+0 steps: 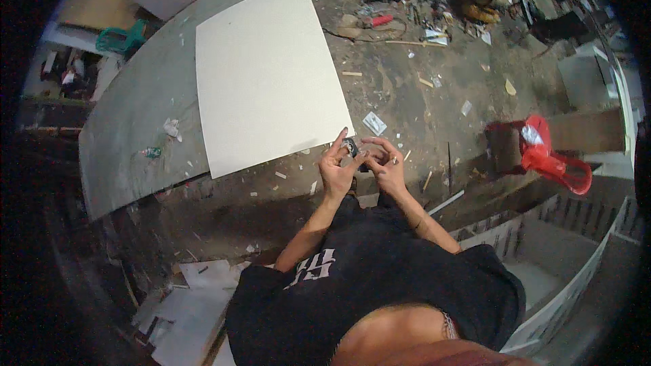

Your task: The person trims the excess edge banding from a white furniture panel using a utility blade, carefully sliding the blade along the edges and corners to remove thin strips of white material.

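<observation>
The person wears a loose black T-shirt (pixel 380 278) with short sleeves that end above the elbows, leaving both forearms bare. White block lettering (pixel 313 266) is printed on the chest; only part of it shows among the folds. The hem is ridden up, baring a strip of the midriff. A thin bracelet (pixel 418 219) circles the right wrist. The left hand (pixel 336 167) and right hand (pixel 385 163) are bare, with no gloves.

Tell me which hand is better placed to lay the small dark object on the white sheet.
Probably the left hand. Its fingers pinch the small dark object with the right hand, but it is nearer the white sheet, whose corner lies just beside it.
</observation>
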The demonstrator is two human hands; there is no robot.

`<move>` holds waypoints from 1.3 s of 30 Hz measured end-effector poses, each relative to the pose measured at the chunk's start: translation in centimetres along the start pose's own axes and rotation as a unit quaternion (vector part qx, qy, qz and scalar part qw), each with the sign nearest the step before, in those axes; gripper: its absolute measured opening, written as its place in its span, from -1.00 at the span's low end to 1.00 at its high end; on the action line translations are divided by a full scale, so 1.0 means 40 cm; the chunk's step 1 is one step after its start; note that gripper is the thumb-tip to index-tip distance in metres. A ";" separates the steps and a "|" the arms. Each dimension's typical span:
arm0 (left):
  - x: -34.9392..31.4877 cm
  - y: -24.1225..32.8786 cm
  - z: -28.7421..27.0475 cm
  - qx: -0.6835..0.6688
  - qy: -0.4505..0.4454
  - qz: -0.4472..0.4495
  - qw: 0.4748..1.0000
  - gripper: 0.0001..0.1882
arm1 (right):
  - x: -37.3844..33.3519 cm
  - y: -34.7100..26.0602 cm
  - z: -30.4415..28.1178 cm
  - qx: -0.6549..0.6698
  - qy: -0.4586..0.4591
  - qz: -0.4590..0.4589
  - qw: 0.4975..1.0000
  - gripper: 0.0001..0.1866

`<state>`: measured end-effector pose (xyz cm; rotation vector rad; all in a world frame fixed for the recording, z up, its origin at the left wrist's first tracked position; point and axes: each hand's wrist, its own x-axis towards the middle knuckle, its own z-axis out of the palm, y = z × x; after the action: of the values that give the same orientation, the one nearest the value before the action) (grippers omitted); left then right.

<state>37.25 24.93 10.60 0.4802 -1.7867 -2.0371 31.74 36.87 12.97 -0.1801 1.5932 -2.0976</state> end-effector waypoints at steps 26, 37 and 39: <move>0.737 0.007 0.675 0.233 0.037 0.192 0.953 -0.23 | 0.453 -0.300 -0.692 -0.030 0.043 0.050 0.997 -0.50; 1.076 -0.072 0.213 0.233 0.135 0.105 0.957 -0.38 | 0.899 -0.213 -0.499 -0.182 -0.067 0.140 0.971 -0.63; 1.164 -0.146 0.025 0.289 0.182 0.109 0.934 -0.39 | 1.036 -0.142 -0.437 -0.256 -0.101 0.083 0.958 -0.65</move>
<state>-3.96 3.22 4.84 0.7295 -2.0656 -1.1573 -12.81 34.09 5.07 -0.4062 1.9156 -1.4548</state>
